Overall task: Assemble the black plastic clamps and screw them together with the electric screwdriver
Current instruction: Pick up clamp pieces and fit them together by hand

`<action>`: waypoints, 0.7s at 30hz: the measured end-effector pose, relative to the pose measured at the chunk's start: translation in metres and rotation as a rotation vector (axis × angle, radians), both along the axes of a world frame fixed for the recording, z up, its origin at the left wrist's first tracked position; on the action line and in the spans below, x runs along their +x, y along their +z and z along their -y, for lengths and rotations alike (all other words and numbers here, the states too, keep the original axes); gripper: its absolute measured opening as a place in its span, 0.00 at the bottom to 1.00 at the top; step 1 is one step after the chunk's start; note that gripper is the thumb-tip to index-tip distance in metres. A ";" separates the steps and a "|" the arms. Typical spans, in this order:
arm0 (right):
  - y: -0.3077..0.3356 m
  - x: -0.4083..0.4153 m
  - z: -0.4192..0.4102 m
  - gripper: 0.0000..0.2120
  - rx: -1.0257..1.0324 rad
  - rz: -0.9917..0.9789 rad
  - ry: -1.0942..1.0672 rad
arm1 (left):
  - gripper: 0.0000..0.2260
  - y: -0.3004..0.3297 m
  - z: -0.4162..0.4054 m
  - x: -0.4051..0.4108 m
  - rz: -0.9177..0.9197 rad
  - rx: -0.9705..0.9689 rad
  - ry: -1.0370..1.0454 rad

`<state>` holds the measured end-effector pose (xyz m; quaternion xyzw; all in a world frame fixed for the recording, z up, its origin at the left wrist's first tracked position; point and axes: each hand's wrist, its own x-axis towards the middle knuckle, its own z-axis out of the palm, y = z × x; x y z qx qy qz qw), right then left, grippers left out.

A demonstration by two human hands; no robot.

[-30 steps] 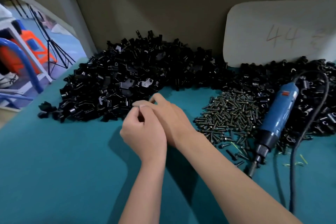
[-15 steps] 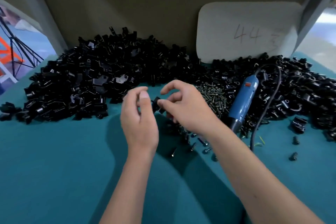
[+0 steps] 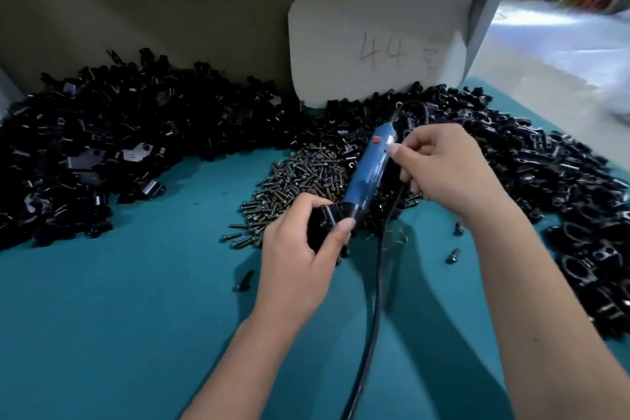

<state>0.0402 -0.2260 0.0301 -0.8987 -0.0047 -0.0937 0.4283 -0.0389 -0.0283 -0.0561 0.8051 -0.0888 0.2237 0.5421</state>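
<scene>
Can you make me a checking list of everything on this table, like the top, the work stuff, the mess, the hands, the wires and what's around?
Surface: teal table top, bare in front.
Job's things: blue electric screwdriver angled down to a black clamp; heap of clamp parts on the left, another heap of clamp parts on the right; screw pile in the middle.
Clutter: loose screws scattered in front.
Grippers: left hand grips the clamp; right hand grips the screwdriver.
Cables: black cord runs toward the camera.
Surroundings: white board marked 44 leaning on a brown wall.
</scene>
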 end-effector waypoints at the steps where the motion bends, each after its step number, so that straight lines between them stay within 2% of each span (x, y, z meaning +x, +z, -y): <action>1: -0.005 0.001 0.008 0.14 -0.053 0.002 -0.058 | 0.06 0.000 0.000 0.000 0.006 0.013 0.005; 3: -0.013 0.003 0.018 0.11 -0.233 -0.053 -0.103 | 0.06 0.001 0.000 -0.001 0.015 0.039 0.015; 6: -0.021 0.003 0.024 0.04 -0.402 -0.228 0.038 | 0.06 0.002 0.002 -0.002 0.016 0.059 0.033; 7: -0.022 0.002 0.022 0.03 -0.386 -0.303 0.109 | 0.07 0.001 0.001 -0.001 0.017 0.073 0.046; 9: -0.024 0.001 0.021 0.09 -0.353 -0.372 0.185 | 0.10 -0.001 0.000 0.000 0.014 0.110 0.090; 12: -0.025 0.001 0.016 0.17 -0.387 -0.333 0.180 | 0.09 -0.001 -0.002 0.000 0.013 0.132 0.129; 14: -0.027 0.002 0.013 0.19 -0.387 -0.326 0.168 | 0.08 0.000 -0.002 -0.001 0.010 0.122 0.137; 17: -0.028 0.004 0.014 0.16 -0.368 -0.326 0.153 | 0.10 -0.001 -0.002 -0.001 -0.029 0.083 0.122; 21: -0.026 0.006 0.016 0.07 -0.337 -0.319 0.166 | 0.14 0.000 -0.002 -0.002 -0.071 0.014 0.085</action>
